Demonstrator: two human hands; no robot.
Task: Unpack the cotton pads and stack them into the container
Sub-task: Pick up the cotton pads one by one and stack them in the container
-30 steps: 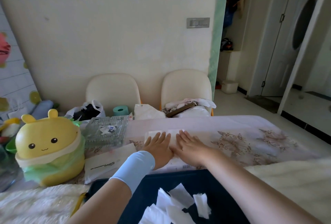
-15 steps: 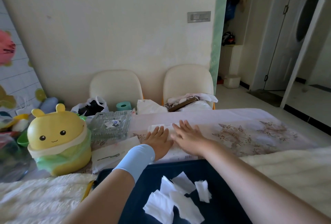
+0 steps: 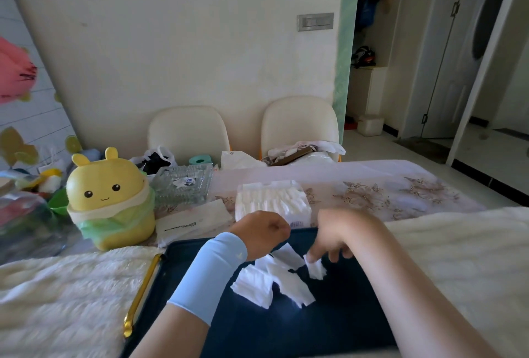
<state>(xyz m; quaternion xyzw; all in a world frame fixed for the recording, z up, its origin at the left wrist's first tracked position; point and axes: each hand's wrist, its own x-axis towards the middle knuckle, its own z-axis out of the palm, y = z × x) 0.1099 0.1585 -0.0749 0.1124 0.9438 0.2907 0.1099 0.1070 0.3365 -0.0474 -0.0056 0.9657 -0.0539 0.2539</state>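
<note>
Both hands are now off the wrapped white cotton-pad pack (image 3: 272, 200) at 12 o'clock and over the navy rectangular tray (image 3: 343, 314). Left hand (image 3: 259, 231): fingers curled together. Right hand (image 3: 335, 236): fingers apart, touching a loose white cotton pad (image 3: 316, 269).

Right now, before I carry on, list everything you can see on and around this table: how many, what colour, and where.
cotton pad pack: one, white in clear wrap, on the tablecloth beyond the tray
loose cotton pads: several, white, overlapping on the tray
tray: one, dark blue with gold handle, in the foreground
bin: one, yellow with a face, left of the tray
glass dish: one, clear, behind the bin's right side
paper: one, white, between bin and pack
chairs: two, cream, against the wall
fluffy cloth: white, either side of the tray
left hand: one, light-blue sleeve, fingers curled, over the tray's far edge
right hand: one, bare, fingers pointing down at a loose pad; blurred, grip unclear
</note>
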